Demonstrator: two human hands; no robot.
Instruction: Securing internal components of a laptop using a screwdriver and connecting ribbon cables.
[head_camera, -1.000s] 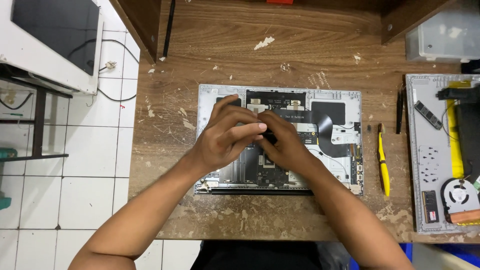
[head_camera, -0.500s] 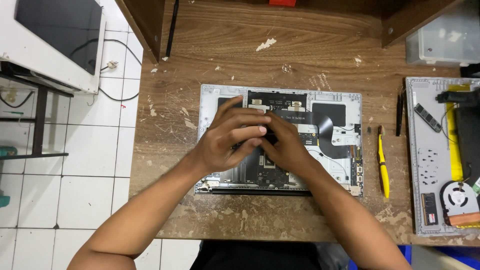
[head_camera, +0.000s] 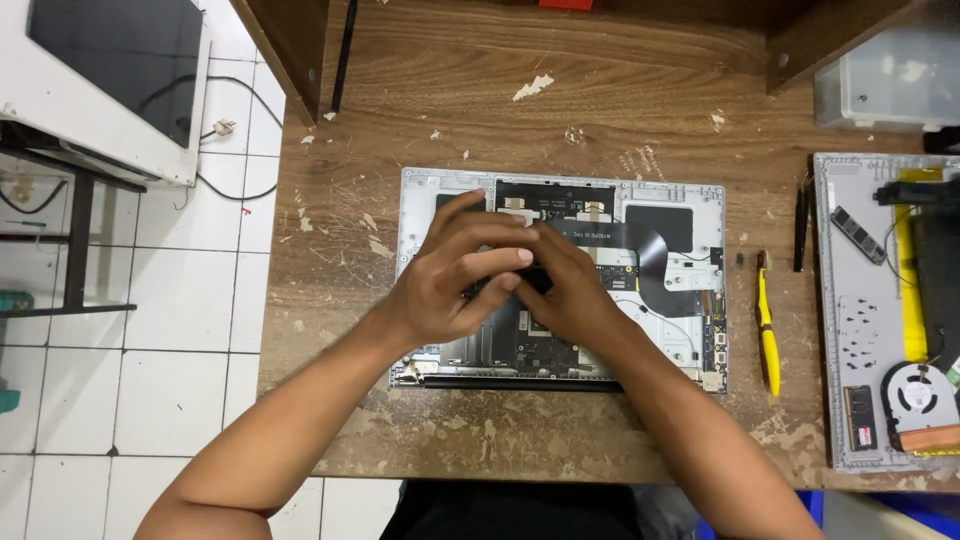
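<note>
Both hands rest on the opened laptop; a screwdriver lies right of it.

Scuffed wooden desk with chipped finish fills most of the view. White tile floor with dark grout runs down the 9 o'clock side, a black cable trailing across it, and light is even, pretty flat
</note>
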